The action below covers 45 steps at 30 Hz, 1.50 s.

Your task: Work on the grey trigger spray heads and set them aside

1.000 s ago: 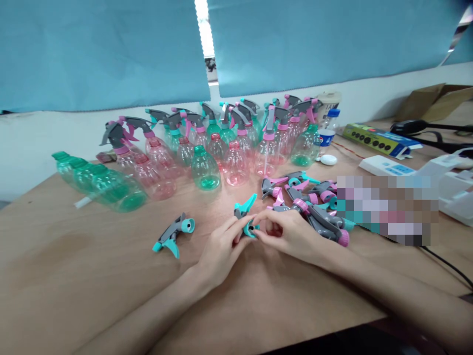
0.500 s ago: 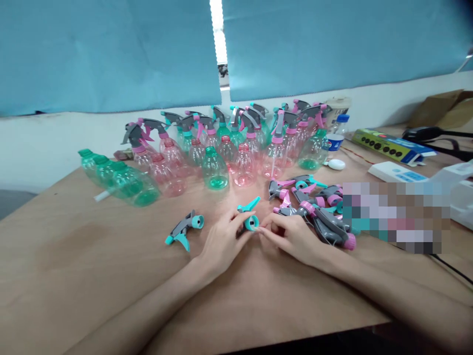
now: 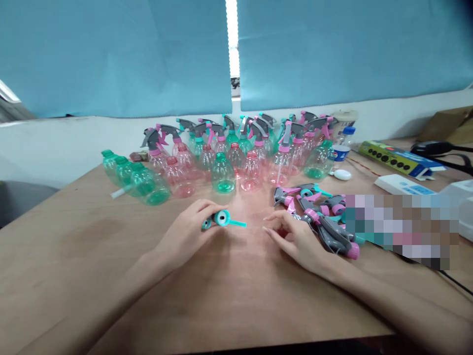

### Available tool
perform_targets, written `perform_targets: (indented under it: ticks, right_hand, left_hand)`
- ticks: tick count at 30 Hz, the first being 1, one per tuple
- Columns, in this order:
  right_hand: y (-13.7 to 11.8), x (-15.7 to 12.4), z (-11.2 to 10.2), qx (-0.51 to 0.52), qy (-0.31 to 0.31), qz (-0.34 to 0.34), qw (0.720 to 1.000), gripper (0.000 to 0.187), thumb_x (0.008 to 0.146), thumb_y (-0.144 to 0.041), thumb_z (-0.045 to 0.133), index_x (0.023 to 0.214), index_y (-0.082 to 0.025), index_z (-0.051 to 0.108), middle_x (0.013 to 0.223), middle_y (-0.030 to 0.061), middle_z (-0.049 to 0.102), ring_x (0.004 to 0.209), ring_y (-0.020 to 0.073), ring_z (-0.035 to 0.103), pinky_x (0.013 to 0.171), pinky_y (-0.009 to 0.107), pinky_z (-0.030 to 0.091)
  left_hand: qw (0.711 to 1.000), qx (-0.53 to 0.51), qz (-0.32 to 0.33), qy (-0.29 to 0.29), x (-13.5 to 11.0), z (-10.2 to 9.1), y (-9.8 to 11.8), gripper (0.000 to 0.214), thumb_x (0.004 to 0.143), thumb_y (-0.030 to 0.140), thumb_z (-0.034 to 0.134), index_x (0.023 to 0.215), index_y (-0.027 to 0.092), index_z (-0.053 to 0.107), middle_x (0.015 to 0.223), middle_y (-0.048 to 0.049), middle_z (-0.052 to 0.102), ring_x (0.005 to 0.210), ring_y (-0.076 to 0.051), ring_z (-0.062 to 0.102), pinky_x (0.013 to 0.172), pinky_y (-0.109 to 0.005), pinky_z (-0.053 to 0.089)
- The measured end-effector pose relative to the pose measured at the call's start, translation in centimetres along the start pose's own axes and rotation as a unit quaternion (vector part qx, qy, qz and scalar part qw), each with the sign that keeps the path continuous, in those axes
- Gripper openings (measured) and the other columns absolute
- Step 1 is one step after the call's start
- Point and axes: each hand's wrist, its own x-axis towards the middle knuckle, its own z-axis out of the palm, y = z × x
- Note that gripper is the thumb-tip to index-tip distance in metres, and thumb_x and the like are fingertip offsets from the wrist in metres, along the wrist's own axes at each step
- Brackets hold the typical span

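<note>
The left hand (image 3: 186,231) grips turquoise-collared spray heads (image 3: 227,215); the right hand (image 3: 301,241) curls empty; a blue label (image 3: 343,154) bears Pepsi's logo (image 3: 335,154).

Can make out dark capitals (image 3: 345,124), seemingly "IAM", on the pale cup (image 3: 346,116) near the wall, though too blurred for certainty. Can spot a round Pepsi-style emblem (image 3: 335,153) on the blue label (image 3: 342,153) of the blue-capped bottle (image 3: 348,132), but cannot read any print on the yellow-green and blue box (image 3: 399,160).
</note>
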Motion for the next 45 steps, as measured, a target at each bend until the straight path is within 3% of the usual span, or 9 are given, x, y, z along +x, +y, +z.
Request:
perform_targets:
  ticks: [4,7,10,13,20,25,31,37,45]
  right_hand:
    - [0.0,-0.1,0.0,-0.002,-0.004,-0.002,1.000,0.013,0.089,-0.025,0.051,0.100,-0.020,0.049,0.064,-0.0026,0.056,0.055,0.0129,0.054,0.051,0.024,0.044]
    - [-0.1,-0.1,0.1,-0.001,-0.010,-0.001,1.000,0.011,0.089,-0.025,0.050,0.099,-0.020,0.049,0.063,-0.0025,0.056,0.056,0.0134,0.055,0.053,0.024,0.044]
    - [0.0,-0.1,0.1,0.002,-0.032,0.009,0.999,0.012,0.089,-0.026,0.051,0.099,-0.020,0.049,0.066,-0.0014,0.058,0.058,0.0137,0.056,0.054,0.024,0.044]
    - [0.1,-0.2,0.2,-0.006,-0.058,0.012,0.998,0.013,0.088,-0.028,0.052,0.098,-0.019,0.051,0.069,-0.0006,0.058,0.060,0.0134,0.055,0.054,0.024,0.044]
    - [-0.1,-0.3,0.1,-0.031,-0.088,0.012,0.996,0.017,0.089,-0.033,0.054,0.091,-0.017,0.056,0.074,0.0018,0.062,0.063,0.0134,0.056,0.056,0.023,0.042]
    - [-0.3,-0.6,0.2,-0.058,-0.118,-0.037,0.991,0.018,0.090,-0.031,0.053,0.081,-0.017,0.060,0.073,0.0020,0.063,0.063,0.0127,0.056,0.058,0.023,0.040]
    - [-0.9,-1.5,0.9,-0.084,-0.161,-0.092,0.979,0.016,0.088,-0.030,0.057,0.081,-0.017,0.062,0.068,0.0007,0.065,0.062,0.0135,0.059,0.056,0.023,0.038]
    - [-0.6,-1.4,1.1,-0.039,-0.168,-0.126,0.977,0.016,0.091,-0.028,0.053,0.089,-0.017,0.064,0.081,0.0020,0.071,0.071,0.0130,0.064,0.064,0.022,0.043]
    - [-0.3,-1.1,1.3,-0.033,-0.149,-0.139,0.978,0.018,0.088,-0.029,0.057,0.081,-0.015,0.066,0.070,0.0015,0.066,0.061,0.0109,0.058,0.058,0.020,0.041]
  left_hand:
    - [0.998,0.027,-0.009,0.063,-0.3,-1.7,-0.5,0.022,0.086,0.029,0.059,0.106,0.023,0.060,0.101,-0.0018,0.061,0.088,-0.017,0.060,0.075,-0.027,0.047]
    - [0.997,0.037,-0.009,0.074,-1.4,-0.7,0.6,0.023,0.088,0.029,0.056,0.110,0.022,0.058,0.101,-0.0037,0.060,0.089,-0.018,0.059,0.075,-0.028,0.047]
    - [0.994,0.104,0.028,0.009,-3.0,1.3,1.8,0.019,0.090,0.025,0.051,0.105,0.020,0.062,0.094,-0.0051,0.062,0.085,-0.021,0.058,0.075,-0.032,0.046]
    - [0.981,0.190,0.007,-0.048,-4.1,2.6,2.1,0.024,0.090,0.025,0.050,0.111,0.019,0.060,0.095,-0.0067,0.063,0.086,-0.024,0.057,0.072,-0.036,0.044]
    - [0.963,0.238,-0.058,-0.111,-3.3,2.0,2.1,0.036,0.086,0.029,0.057,0.120,0.018,0.056,0.108,-0.0101,0.062,0.097,-0.028,0.054,0.077,-0.038,0.042]
    - [0.964,0.222,-0.066,-0.132,-1.5,1.2,2.9,0.043,0.085,0.031,0.060,0.126,0.020,0.053,0.107,-0.0099,0.062,0.099,-0.029,0.054,0.079,-0.040,0.041]
    - [0.986,0.127,-0.011,-0.109,2.7,1.4,3.7,0.028,0.090,0.031,0.052,0.114,0.017,0.059,0.104,-0.0100,0.060,0.096,-0.026,0.054,0.079,-0.037,0.042]
    - [0.984,0.021,0.086,-0.158,7.9,5.4,6.5,0.027,0.093,0.025,0.045,0.117,0.019,0.057,0.103,-0.0075,0.059,0.094,-0.022,0.055,0.078,-0.032,0.044]
    - [0.993,0.001,0.060,-0.097,12.1,10.4,10.1,0.039,0.087,0.053,0.050,0.090,0.017,0.066,0.093,-0.0077,0.058,0.092,-0.025,0.054,0.074,-0.034,0.044]
